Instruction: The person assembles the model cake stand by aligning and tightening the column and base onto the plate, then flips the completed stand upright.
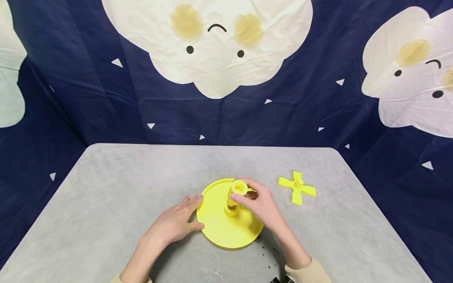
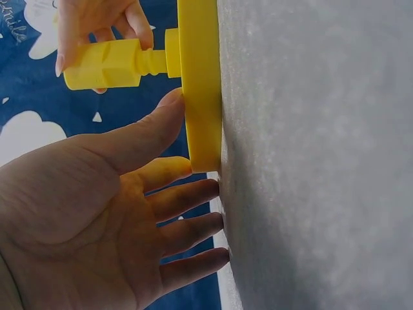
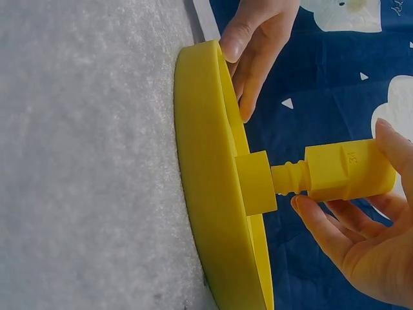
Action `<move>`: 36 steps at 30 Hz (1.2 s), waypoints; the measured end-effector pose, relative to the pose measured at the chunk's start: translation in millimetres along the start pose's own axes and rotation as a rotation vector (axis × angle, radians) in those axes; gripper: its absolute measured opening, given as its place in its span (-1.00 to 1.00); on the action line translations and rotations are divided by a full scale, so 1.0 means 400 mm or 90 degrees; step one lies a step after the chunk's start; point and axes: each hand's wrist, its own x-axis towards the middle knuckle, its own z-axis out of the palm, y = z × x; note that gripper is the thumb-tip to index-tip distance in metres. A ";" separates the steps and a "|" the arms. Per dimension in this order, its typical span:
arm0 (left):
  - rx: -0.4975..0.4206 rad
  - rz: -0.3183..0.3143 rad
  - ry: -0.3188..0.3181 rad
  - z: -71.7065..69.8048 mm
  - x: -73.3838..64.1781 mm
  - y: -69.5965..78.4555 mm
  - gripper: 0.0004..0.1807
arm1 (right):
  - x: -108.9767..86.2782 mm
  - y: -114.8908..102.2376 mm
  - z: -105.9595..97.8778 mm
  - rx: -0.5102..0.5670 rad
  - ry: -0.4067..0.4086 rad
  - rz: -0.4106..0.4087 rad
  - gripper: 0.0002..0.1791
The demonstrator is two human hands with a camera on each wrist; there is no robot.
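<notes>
A round yellow plate with a low raised rim lies on the table, a short round socket standing at its middle. My left hand rests at the plate's left edge, its fingers fairly straight and the thumb touching the rim. Between thumb and fingers, my right hand pinches a yellow hollow post marked "3#". Its narrower ridged end points down at the socket, with the ridges still visible above the socket's mouth. The post stands nearly upright over the plate.
To the right of the plate, a yellow four-bladed piece with a small ridged stub lies on the grey table. Dark specks dot the table near the right forearm. A navy cloth with cloud prints hangs behind and along both sides.
</notes>
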 end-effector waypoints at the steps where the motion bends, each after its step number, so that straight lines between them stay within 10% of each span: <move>1: 0.000 0.000 -0.001 0.000 0.000 0.000 -0.17 | 0.001 0.006 0.001 -0.001 -0.001 -0.001 -0.56; 16: -0.008 -0.012 -0.024 -0.005 0.002 0.002 -0.15 | -0.027 -0.063 -0.007 0.001 -0.032 0.020 -0.53; 36: -0.009 -0.009 -0.020 -0.003 0.002 0.000 -0.15 | -0.012 0.004 0.006 -0.021 -0.065 -0.021 -0.46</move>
